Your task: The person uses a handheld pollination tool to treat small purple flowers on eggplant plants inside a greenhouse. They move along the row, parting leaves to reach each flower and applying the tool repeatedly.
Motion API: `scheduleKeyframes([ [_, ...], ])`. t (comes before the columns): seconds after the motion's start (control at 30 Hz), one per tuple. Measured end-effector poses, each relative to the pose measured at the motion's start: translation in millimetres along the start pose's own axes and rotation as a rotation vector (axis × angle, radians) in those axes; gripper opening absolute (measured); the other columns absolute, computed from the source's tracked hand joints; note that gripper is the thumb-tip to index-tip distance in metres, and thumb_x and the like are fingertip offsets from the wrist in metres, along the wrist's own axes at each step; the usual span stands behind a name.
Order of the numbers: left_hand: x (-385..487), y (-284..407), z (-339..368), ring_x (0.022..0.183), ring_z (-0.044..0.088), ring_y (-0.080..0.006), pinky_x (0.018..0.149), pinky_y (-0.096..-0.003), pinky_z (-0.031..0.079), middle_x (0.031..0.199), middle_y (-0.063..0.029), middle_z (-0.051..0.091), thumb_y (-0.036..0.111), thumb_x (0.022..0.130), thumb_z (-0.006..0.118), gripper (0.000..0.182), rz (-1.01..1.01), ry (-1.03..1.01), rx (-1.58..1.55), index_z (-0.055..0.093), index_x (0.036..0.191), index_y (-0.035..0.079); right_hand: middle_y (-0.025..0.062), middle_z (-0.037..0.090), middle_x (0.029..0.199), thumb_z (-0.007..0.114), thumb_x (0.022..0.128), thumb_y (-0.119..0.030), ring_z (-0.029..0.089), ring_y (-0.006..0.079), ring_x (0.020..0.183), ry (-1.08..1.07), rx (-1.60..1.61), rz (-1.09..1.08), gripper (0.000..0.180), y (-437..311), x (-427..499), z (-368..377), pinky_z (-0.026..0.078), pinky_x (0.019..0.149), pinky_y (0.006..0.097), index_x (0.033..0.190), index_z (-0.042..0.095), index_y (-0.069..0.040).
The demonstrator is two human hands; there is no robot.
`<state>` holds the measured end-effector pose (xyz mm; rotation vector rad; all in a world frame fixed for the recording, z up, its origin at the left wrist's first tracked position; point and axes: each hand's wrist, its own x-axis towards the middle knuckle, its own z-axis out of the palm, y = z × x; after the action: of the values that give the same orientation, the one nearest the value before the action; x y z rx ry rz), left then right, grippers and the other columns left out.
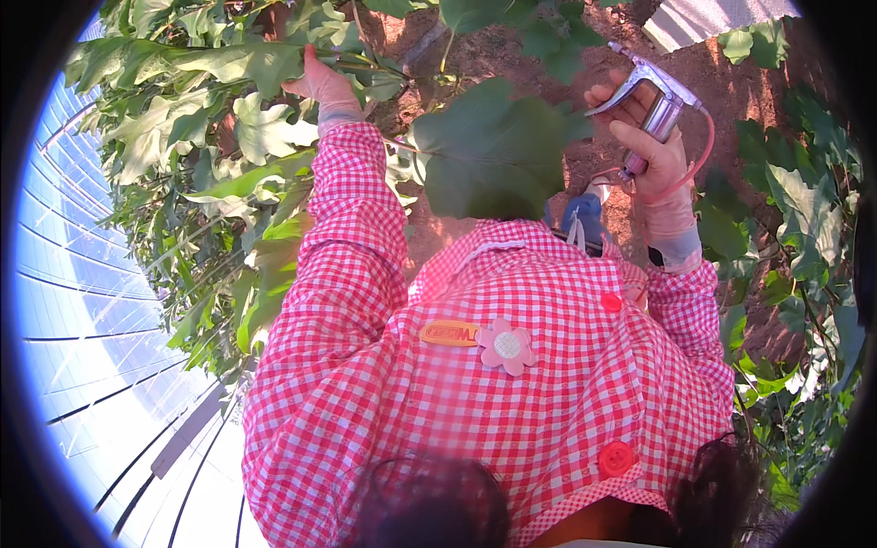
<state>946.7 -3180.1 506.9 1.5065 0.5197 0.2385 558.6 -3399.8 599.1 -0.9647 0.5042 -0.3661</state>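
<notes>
My left hand, at the upper left, reaches into the leafy plants and holds a large green leaf at its edge, the thumb on top. The rest of its fingers are partly hidden. My right hand, at the upper right, is wrapped around the metal body of a hand-held sprayer with a lever trigger. A thin red hose curves from its rear end down past my wrist. Between my hands a broad dark green leaf covers part of the ground.
Dense lobed foliage fills the left side, and more plants stand at the right. Reddish soil lies between them. A pale corrugated sheet is at the top right. Greenhouse covering with dark ribs curves along the far left.
</notes>
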Motion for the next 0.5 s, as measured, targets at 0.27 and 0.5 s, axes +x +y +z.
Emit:
scheduleKeyframes([
  [0.27,54,-24,-32,0.103,0.059,-0.0214,0.088,-0.0327,0.047,0.116,-0.0095,0.062,0.024,0.079,0.079,0.06,0.069,-0.436,0.079,0.052,0.127,-0.001,0.0138,0.062,0.121,0.061,0.08,0.0,0.058,0.0237,0.117,-0.293,-0.036,0.203,0.06,33,99,57,0.044,0.103,0.0361,0.137,0.044,0.002],
  [0.5,19,-8,-55,0.094,0.057,-0.0176,0.083,-0.0331,0.046,0.11,-0.0058,0.065,0.041,0.084,0.074,0.054,0.233,-0.51,0.377,0.064,0.117,0.001,0.0095,0.066,0.115,0.066,0.076,-0.003,0.062,0.0166,0.108,-0.447,-0.083,0.411,0.06,68,139,91,0.048,0.094,0.0297,0.134,0.049,0.0],
])
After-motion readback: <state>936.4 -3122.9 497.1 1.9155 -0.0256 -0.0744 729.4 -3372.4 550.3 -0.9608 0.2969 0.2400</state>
